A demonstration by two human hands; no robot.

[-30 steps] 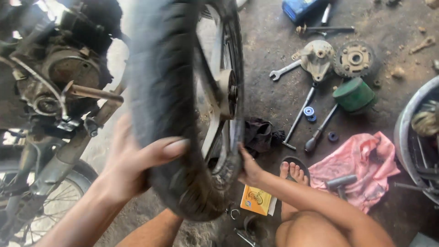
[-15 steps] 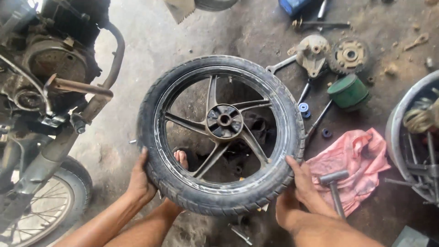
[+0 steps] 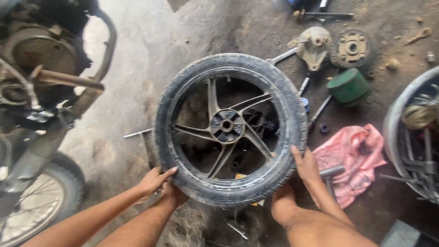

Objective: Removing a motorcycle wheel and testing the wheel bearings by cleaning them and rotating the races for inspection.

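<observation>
Now the wheel (image 3: 231, 130) lies flatter, left hand (image 3: 155, 180) and right hand (image 3: 305, 165) still gripping its tyre.

wheel (image 3: 231, 130) tipped from upright to flat

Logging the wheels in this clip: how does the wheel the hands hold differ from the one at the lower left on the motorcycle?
The held wheel has a few thick cast spokes; the motorcycle wheel has many thin wire spokes. The held wheel is loose, lying nearly flat and fully in view, gripped by the left hand and right hand; the motorcycle wheel stands upright, mounted and cut off by the frame edge. Both carry black tyres.
</observation>
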